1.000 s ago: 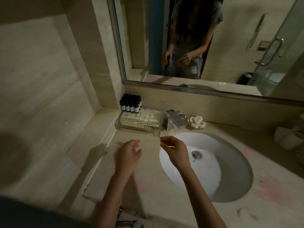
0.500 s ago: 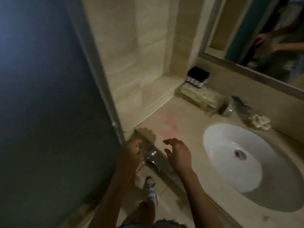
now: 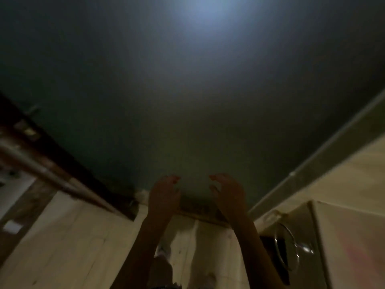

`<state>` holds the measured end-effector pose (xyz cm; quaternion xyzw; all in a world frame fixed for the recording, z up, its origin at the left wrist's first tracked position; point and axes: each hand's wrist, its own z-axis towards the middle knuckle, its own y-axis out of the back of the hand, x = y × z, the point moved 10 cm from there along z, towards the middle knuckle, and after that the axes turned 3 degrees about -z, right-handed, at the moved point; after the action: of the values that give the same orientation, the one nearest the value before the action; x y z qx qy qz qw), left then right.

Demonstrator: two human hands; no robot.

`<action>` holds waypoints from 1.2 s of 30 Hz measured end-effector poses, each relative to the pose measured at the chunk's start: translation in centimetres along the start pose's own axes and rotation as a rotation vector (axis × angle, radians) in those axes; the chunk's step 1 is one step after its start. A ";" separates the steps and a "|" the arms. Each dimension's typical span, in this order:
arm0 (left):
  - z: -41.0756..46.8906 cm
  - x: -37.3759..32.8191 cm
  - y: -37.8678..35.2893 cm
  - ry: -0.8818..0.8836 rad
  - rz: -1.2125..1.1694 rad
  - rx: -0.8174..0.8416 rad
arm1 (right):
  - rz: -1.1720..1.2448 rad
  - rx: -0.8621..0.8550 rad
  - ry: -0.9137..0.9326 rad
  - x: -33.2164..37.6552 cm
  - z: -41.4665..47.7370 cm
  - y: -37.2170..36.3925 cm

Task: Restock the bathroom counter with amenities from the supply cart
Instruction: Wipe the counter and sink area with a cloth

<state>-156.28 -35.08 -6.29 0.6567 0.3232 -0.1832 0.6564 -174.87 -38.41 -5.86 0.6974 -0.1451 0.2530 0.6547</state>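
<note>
Blurring is spread across the dim view, so the shiny metal fitting (image 3: 291, 254) cannot be identified. Only a pale, pink-stained corner of the surface (image 3: 352, 243) is seen at lower right, cut off by the frame edge. The left hand (image 3: 164, 195) and right hand (image 3: 228, 193) are held apart before a dark panel (image 3: 187, 101), fingers loosely curled, nothing gripped.

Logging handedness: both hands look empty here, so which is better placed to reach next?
Left hand, tentatively: it is level with the right hand, both empty, but the counter crowds the right side.
</note>
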 end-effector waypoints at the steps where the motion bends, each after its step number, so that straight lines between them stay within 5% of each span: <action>1: -0.1 1.7 1.4 0.030 -0.006 -0.036 | 0.006 0.022 0.031 2.0 0.7 -0.9; 20: -10.0 38.4 37.2 0.639 0.003 -0.661 | 0.060 0.560 0.852 52.0 0.1 -30.7; 29: -20.5 50.6 41.7 0.922 -0.041 -0.769 | 0.051 0.720 1.037 65.5 -6.5 -41.9; 36: -20.5 59.1 48.7 0.947 -0.035 -0.818 | 0.034 0.781 1.031 73.6 -6.2 -49.9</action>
<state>-84.89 -0.74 -7.87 0.3567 0.6337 0.2555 0.6371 -88.15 -17.81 -7.71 0.6710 0.2795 0.5999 0.3343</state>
